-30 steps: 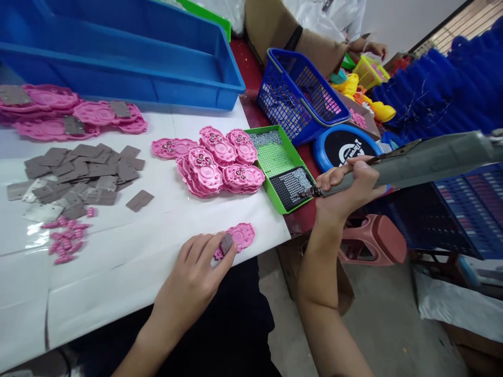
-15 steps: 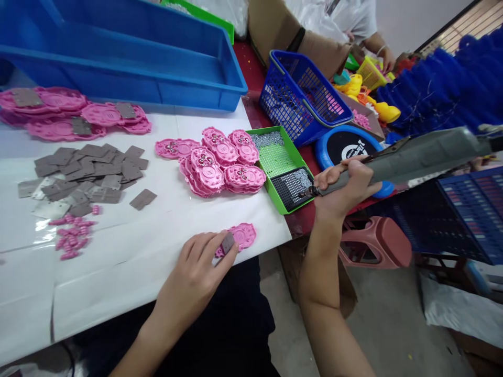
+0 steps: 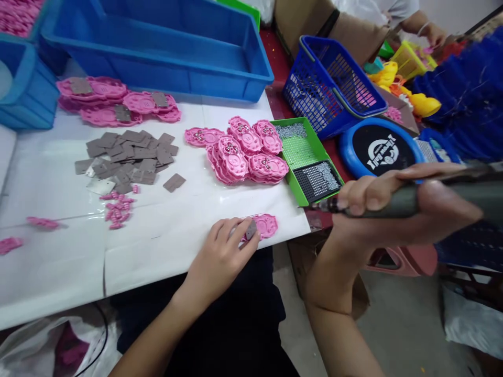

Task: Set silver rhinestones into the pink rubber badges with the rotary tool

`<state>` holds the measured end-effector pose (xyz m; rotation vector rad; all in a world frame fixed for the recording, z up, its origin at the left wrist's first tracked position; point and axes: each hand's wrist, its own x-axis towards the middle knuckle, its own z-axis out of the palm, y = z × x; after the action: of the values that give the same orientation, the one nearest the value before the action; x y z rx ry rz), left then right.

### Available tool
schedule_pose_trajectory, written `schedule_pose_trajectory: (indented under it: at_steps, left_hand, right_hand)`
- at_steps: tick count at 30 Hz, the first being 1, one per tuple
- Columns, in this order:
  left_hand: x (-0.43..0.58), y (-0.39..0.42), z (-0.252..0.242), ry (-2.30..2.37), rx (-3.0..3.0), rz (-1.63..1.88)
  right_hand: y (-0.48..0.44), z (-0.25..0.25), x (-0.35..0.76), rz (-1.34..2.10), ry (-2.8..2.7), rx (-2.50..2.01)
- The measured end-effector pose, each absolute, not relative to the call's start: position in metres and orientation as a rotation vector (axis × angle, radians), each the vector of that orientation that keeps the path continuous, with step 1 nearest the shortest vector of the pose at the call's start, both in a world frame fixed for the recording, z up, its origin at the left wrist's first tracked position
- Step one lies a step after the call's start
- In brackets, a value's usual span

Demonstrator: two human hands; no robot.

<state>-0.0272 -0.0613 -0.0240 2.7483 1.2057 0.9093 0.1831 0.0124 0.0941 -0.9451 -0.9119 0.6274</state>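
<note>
Near the table's front edge, my left hand [image 3: 222, 254] presses a small grey plate [image 3: 251, 229] onto a pink plastic part [image 3: 267, 225], fingers closed about them. My right hand [image 3: 373, 204] is wrapped round a grey-green electric screwdriver [image 3: 396, 203], its tip pointing left beside the green tray [image 3: 299, 200]. In that tray lie a black perforated plate [image 3: 308, 184] and many small silver screws [image 3: 328, 177]. Pink parts with shiny screws [image 3: 231, 159] are stacked left of the tray. A heap of grey plates [image 3: 129, 154] lies farther left, with small pink pieces [image 3: 118, 209] in front.
A long blue bin [image 3: 168, 70] stands along the back, and a blue basket [image 3: 334, 89] behind the tray. A blue round disc [image 3: 346, 144] lies right of the tray. More pink parts [image 3: 94, 89] are piled by the bin. Another person's hand [image 3: 434, 34] shows at top right.
The view has shifted left, so the table things appear farther right. My right hand has brought the screwdriver back from over the screws to the tray's front edge. My left hand keeps its hold.
</note>
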Motion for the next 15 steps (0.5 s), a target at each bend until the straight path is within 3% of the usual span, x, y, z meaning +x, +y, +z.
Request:
schedule_pose_trajectory:
  at_steps: [3,8,15]
  left_hand:
    - [-0.027,-0.061,-0.023,1.205,2.769,0.899]
    - [-0.027,-0.060,-0.022,1.193,2.778,0.880]
    - [-0.027,-0.060,-0.021,1.206,2.772,0.890]
  right_hand:
    - [0.000,0.083,0.149,0.749,-1.197,-0.764]
    - [0.008,0.057,0.122,1.006,-1.201,-0.798]
    - [0.013,0.060,0.117,0.960,-1.149,-0.829]
